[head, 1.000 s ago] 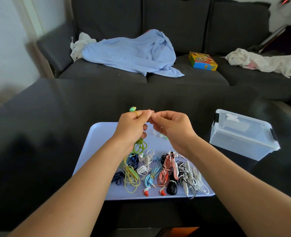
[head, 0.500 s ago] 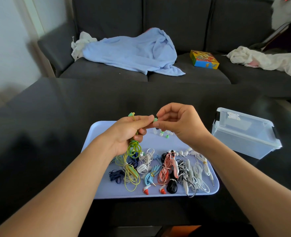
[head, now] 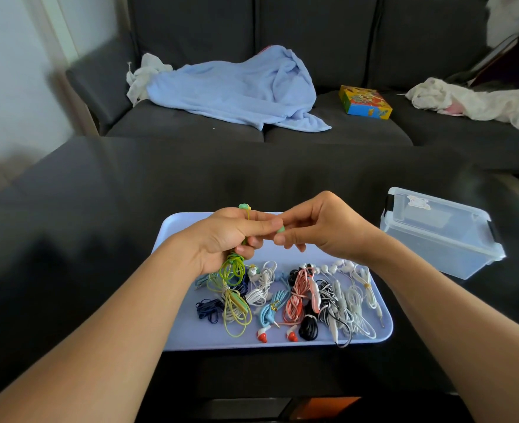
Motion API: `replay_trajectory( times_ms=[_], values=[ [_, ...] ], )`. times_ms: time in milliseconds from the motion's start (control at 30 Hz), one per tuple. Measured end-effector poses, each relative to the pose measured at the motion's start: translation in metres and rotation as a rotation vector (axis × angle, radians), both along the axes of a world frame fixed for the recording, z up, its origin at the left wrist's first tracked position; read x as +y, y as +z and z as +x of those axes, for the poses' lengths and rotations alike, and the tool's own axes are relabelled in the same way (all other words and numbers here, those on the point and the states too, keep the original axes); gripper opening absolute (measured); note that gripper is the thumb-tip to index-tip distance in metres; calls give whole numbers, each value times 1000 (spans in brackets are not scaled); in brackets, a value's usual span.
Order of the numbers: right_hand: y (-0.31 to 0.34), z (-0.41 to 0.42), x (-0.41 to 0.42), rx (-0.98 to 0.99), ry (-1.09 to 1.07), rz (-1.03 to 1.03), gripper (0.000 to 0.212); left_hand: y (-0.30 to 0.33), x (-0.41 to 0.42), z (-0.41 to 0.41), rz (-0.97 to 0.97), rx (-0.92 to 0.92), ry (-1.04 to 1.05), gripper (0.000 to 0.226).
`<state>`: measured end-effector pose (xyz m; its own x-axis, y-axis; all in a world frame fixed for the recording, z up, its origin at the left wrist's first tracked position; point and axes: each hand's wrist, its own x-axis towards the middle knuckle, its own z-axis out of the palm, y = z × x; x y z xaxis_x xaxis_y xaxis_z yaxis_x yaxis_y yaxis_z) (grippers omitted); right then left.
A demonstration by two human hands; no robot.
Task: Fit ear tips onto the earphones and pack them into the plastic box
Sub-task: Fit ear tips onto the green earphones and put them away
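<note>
A dark grey sofa (head: 328,44) fills the far side of the room, with a pale wall (head: 11,74) to its left catching soft daylight. A light blue blanket (head: 237,90) lies crumpled on the left seat beside a white cloth (head: 143,76). A colourful box (head: 365,101) sits on the middle cushion, and more whitish fabric (head: 478,100) sprawls on the right. Nearer, a glossy black counter (head: 99,209) reflects the dim light.

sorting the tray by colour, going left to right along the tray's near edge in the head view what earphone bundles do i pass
navy bundle → yellow-green bundle → light blue bundle → pink bundle → black-and-white striped bundle → white bundle
</note>
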<state>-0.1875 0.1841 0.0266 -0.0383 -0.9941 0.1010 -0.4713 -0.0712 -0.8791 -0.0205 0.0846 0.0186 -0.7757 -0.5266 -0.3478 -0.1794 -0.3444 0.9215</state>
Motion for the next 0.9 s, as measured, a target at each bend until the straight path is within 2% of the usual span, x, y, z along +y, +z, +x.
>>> replay_trajectory(
  times_ms=[267,333,433,600,900],
  values=[
    [-10,-2,-6,189,-27,-56,15,-5,0,-1,-31,-16,33,12],
    [-12,-1,-6,224,-51,-69,20,-5,-1,-2,-16,-7,57,12],
    [-12,0,-6,156,-67,-72,37,-5,-2,-3,16,-9,62,11],
    [-10,-3,-6,114,-47,-42,19,-7,-1,-5,-17,-35,55,12],
    [-16,-1,-7,286,-47,-124,15,-14,-2,-5,-49,-63,58,16]
  ],
)
